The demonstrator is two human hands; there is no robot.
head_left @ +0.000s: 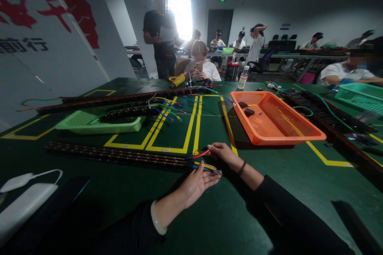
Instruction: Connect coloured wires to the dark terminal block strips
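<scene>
A long dark wiring harness (119, 155) lies across the green table, its wire ends pointing to the right. My left hand (191, 187), palm up, has its thumb closed over the yellow and blue wires (206, 166) at that end. Metal terminals (218, 172) stick out past the thumb, above the fingers. My right hand (226, 155) pinches the tip of a red wire (202, 154) from the same harness, slightly farther away than my left hand. The red wire bends in a small loop near the harness end.
An orange basket (257, 141) with a few dark pieces stands beyond my right hand. A green basket (98, 128) holds another harness. Farther back are a bottle (243, 78) and a yellow heat gun (177, 81). A white device (28, 211) lies front left. Several people are around the room.
</scene>
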